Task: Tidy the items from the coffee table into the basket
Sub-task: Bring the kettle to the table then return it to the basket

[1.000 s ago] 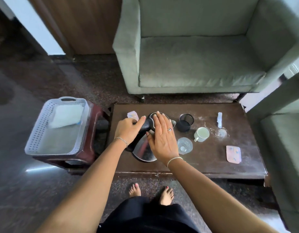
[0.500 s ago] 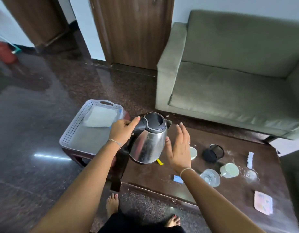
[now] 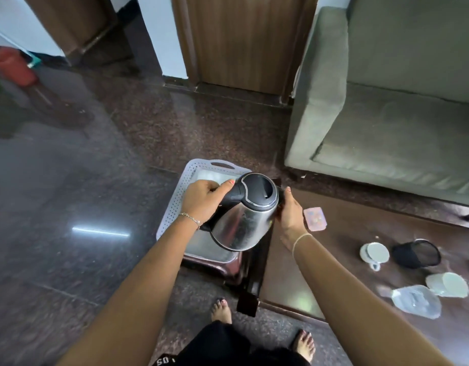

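The person holds the steel kettle (image 3: 244, 223) in the air over the basket (image 3: 172, 207), near its right edge, and it does not yet touch the bottom. The left hand (image 3: 204, 199) has its grip clamped round the black handle, thumb on top, so this hand carries the weight. The right hand (image 3: 291, 215) lies against the steel side, I think to keep the tilted body from swinging. Its fingers go behind the kettle, so I cannot tell if this grip is closed or flat.

The basket stands on a low dark stool (image 3: 228, 268) just beside the left edge of the surface (image 3: 347, 247), which makes the way short. A pink packet (image 3: 315, 218), a white cup (image 3: 374, 253) and a black strainer (image 3: 415, 253) wait on the surface. To my judgement, the kettle must go down upright, to leave room.
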